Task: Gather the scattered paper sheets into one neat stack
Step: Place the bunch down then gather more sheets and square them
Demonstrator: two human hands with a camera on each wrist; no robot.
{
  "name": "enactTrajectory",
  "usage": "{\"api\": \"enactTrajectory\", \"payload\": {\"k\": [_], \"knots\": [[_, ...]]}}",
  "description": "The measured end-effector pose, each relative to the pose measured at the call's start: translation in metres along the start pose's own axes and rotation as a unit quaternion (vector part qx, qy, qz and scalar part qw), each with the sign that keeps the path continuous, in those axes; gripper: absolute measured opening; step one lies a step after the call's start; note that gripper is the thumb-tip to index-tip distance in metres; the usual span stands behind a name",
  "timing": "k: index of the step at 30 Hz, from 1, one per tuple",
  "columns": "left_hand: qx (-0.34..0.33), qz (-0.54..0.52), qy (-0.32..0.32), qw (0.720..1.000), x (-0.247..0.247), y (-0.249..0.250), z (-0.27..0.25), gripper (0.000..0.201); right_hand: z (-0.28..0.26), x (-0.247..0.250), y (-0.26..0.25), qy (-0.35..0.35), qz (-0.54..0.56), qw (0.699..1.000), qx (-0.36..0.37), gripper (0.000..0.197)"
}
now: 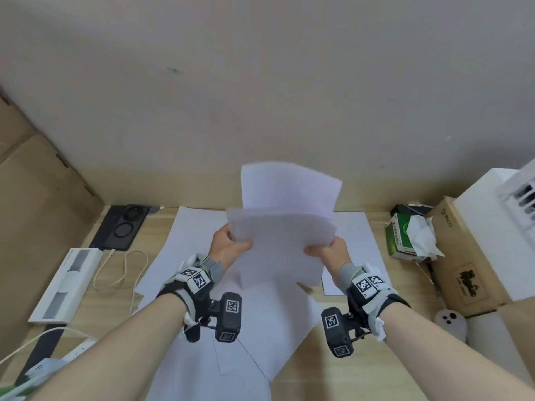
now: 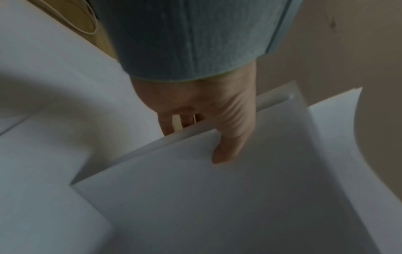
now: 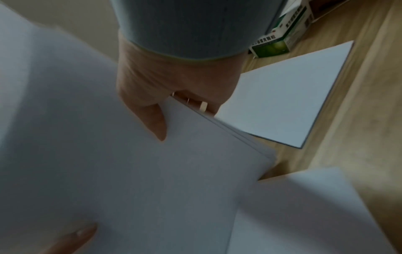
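Observation:
A bundle of white paper sheets is lifted above the wooden desk, its sheets fanned unevenly at the top. My left hand grips its left edge, thumb on top, fingers underneath. My right hand grips the right edge the same way, thumb pressed on the top sheet. More white sheets lie overlapping on the desk below the bundle, one to the right and one at the left.
A black phone and a white box with a white cable lie at the left. A green tissue box, a brown carton and a white unit stand at the right. A wall rises behind the desk.

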State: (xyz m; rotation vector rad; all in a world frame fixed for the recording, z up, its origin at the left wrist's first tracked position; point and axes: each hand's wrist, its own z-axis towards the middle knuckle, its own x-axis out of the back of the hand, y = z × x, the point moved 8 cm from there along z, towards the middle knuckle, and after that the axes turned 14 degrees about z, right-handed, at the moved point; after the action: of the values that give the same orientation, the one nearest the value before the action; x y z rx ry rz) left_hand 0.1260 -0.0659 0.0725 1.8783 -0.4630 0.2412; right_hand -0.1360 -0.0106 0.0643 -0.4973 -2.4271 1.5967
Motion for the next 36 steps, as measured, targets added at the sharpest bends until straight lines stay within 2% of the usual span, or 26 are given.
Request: {"api": "enactTrajectory", "payload": {"k": [4, 7, 10, 13, 15, 17, 20, 23, 26, 29, 33, 36], "knots": [[-0.009, -0.018, -0.015, 1.0, -0.013, 0.003, -0.005, 0.032, -0.002, -0.001, 0.009, 0.007, 0.019, 0.999, -0.028, 0.023], [-0.011, -0.033, -0.003, 0.999, -0.01, 0.024, -0.003, 0.027, -0.002, -0.005, -0.006, 0.015, 0.038, 0.999, -0.021, 0.035], [-0.027, -0.029, 0.0, 0.999, -0.005, 0.038, 0.002, 0.033, -0.002, -0.005, -0.019, 0.028, 0.062, 0.998, -0.011, 0.031], [-0.024, -0.01, -0.019, 0.999, -0.008, 0.025, 0.005, 0.038, 0.0, -0.003, -0.008, 0.027, 0.058, 0.998, -0.02, 0.021], [-0.004, 0.023, -0.044, 0.999, -0.02, 0.005, 0.005, 0.036, 0.002, 0.001, 0.009, 0.036, 0.053, 0.997, -0.032, 0.024], [-0.001, 0.035, -0.041, 0.999, -0.029, -0.001, 0.005, 0.029, 0.003, 0.004, 0.015, 0.053, 0.059, 0.996, -0.037, 0.028], [-0.011, 0.014, -0.026, 0.999, -0.033, 0.015, 0.006, 0.027, 0.002, 0.006, 0.009, 0.069, 0.088, 0.993, -0.039, 0.039], [-0.004, 0.019, -0.036, 0.999, -0.033, 0.022, 0.006, 0.026, 0.0, 0.012, 0.005, 0.066, 0.094, 0.992, -0.044, 0.039], [0.028, 0.07, -0.083, 0.994, -0.053, -0.004, 0.007, 0.021, 0.0, 0.02, 0.024, 0.042, 0.053, 0.995, -0.069, 0.025], [0.036, 0.087, -0.081, 0.992, -0.067, -0.013, 0.008, 0.011, 0.006, 0.032, 0.038, 0.054, 0.038, 0.996, -0.067, 0.019], [0.01, 0.058, -0.066, 0.996, -0.09, 0.024, 0.012, 0.02, 0.016, 0.062, 0.022, 0.088, 0.062, 0.994, -0.037, 0.015], [0.045, 0.032, -0.083, 0.995, -0.122, 0.039, 0.016, 0.026, 0.028, 0.093, 0.017, 0.101, 0.035, 0.994, -0.038, 0.009]]}}
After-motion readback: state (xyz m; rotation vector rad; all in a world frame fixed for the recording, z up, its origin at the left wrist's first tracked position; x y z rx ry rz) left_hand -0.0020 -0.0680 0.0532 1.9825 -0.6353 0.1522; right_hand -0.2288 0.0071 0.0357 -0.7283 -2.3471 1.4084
